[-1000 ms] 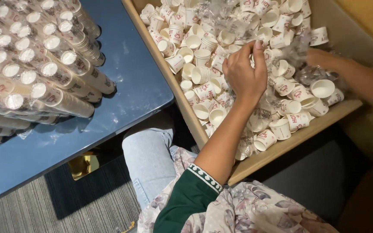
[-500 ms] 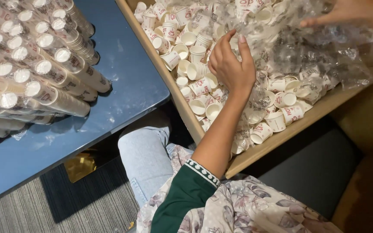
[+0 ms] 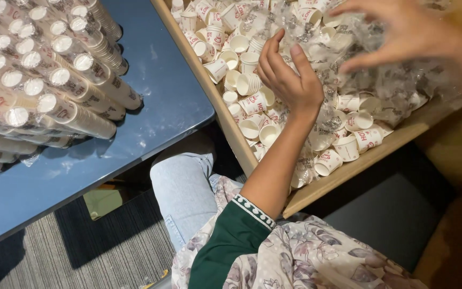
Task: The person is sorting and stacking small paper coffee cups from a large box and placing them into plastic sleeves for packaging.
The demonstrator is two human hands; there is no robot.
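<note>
Shallow wooden tray with raised light-brown rim (image 3: 316, 188): sits at an angle beside the table, filled with loose small white paper cups with red print (image 3: 367, 138), lying on their sides, upright and upside down, several nested in short stacks (image 3: 248, 84). Crumpled clear plastic wrap (image 3: 397, 88) lies over the cups on the far side of the tray.

Left hand (image 3: 290, 80): reaches from a green sleeve with white-patterned cuff (image 3: 244, 227) into the middle of the tray. Fingers are curled and spread loosely, palm over the cups, fingertips just above them. It grips nothing that can be seen; whether a fingertip touches a cup cannot be told.

Right hand (image 3: 407, 32): blurred, hovering at the upper right over the plastic wrap. Fingers are spread and bent downward, close to the wrap. It cannot be told whether it pinches the wrap.

Blue flat table top (image 3: 161, 101): left of the tray, dusty in patches. On it lie long sleeves of stacked white paper cups in clear wrap (image 3: 54, 75), piled side by side in several layers, open ends toward the viewer.

Lap: light-blue denim trouser leg (image 3: 180, 184) and floral pale fabric (image 3: 306, 257) below the tray edge.

Floor: grey striped carpet (image 3: 81, 262) under the table.
</note>
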